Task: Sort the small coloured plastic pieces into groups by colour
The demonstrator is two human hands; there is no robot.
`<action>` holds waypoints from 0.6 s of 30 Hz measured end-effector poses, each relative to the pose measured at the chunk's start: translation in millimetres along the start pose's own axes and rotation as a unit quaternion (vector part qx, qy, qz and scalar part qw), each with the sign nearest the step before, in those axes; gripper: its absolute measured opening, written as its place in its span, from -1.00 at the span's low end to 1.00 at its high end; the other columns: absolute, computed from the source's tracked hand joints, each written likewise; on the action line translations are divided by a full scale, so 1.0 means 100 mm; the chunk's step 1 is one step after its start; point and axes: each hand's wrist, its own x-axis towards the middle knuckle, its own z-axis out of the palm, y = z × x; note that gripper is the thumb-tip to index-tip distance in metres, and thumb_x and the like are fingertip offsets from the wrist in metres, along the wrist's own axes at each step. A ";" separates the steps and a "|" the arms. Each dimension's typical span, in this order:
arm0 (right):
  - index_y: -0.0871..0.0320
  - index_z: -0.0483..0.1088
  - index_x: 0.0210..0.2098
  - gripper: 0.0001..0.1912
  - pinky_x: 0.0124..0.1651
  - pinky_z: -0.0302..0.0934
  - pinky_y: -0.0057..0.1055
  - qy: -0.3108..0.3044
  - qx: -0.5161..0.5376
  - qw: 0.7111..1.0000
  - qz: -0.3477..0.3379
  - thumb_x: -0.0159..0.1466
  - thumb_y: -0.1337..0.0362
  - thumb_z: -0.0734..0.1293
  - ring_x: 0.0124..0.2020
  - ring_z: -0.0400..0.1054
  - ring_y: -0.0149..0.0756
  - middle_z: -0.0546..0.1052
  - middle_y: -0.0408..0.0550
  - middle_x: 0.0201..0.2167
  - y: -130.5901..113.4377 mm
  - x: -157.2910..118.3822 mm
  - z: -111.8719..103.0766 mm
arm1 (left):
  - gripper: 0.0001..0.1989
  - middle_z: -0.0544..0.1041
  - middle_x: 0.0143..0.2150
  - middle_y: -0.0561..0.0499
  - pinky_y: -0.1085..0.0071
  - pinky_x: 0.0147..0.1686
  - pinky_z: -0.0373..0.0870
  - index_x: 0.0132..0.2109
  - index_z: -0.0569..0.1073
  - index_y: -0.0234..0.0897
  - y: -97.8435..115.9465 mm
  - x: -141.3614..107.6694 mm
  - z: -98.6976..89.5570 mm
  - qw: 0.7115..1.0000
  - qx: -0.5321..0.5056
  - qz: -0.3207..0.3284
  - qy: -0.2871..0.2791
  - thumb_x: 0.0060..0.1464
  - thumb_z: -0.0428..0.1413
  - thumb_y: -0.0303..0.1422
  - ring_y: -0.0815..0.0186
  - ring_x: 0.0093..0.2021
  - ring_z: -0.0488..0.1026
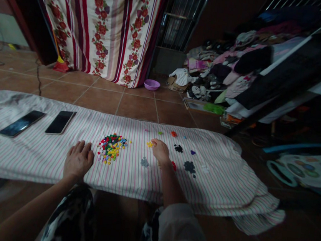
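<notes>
- In my head view, several single-colour groups, like the black pieces (178,148), lay separated towards the cloth's (28,159) right edge; the mixed pile (111,147), between near and far edges, looked undone.
- That pile was roundish, pointing nowhere, without clear long axis.
- My left hand (79,160) rested, fingers slightly spread.
- My right hand's (161,152) fingers bunched at the yellow pieces (149,144); I couldn't tell if they pinched any.

Left hand (79,159) palm down, fingers together, right hand (159,151) reaching forward, fingertips lowered, forearms angled inward
</notes>
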 end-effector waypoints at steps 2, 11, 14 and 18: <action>0.09 0.57 -0.06 -0.66 0.02 0.25 -0.38 -0.003 0.002 1.000 0.009 0.34 0.42 0.21 -0.04 0.48 -0.21 0.62 0.03 -0.09 -0.01 -0.01 -0.02 | -0.52 0.44 0.20 -0.30 0.07 0.25 0.20 0.15 0.45 -0.39 0.00 0.00 0.00 1.000 0.007 0.003 0.002 0.25 -0.16 -0.27 -0.01 0.28 0.30; 0.09 0.57 -0.06 -0.64 0.11 0.18 -0.42 0.018 -0.010 0.996 -0.081 0.34 0.44 0.18 -0.01 0.43 -0.28 0.60 -0.04 -0.05 -0.26 -0.01 -0.01 | -0.54 0.45 0.21 -0.30 0.07 0.25 0.22 0.15 0.45 -0.39 -0.01 -0.01 -0.01 1.000 0.022 0.011 0.006 0.26 -0.12 -0.28 -0.01 0.28 0.32; 0.09 0.57 -0.08 -0.66 0.09 0.19 -0.42 0.007 -0.009 0.993 -0.116 0.34 0.44 0.19 -0.04 0.43 -0.29 0.61 -0.05 -0.08 -0.38 -0.03 0.06 | -0.55 0.45 0.21 -0.30 0.07 0.25 0.23 0.16 0.45 -0.38 -0.01 -0.01 -0.01 1.000 0.019 0.009 0.006 0.26 -0.12 -0.29 -0.01 0.28 0.32; 0.08 0.57 -0.07 -0.67 0.09 0.18 -0.42 -0.017 -0.015 0.990 -0.140 0.35 0.42 0.20 -0.04 0.41 -0.29 0.61 -0.06 -0.08 -0.54 -0.06 0.16 | -0.55 0.45 0.21 -0.30 0.06 0.25 0.23 0.15 0.46 -0.37 -0.01 0.00 0.00 1.000 0.019 0.006 0.007 0.26 -0.10 -0.29 -0.01 0.28 0.32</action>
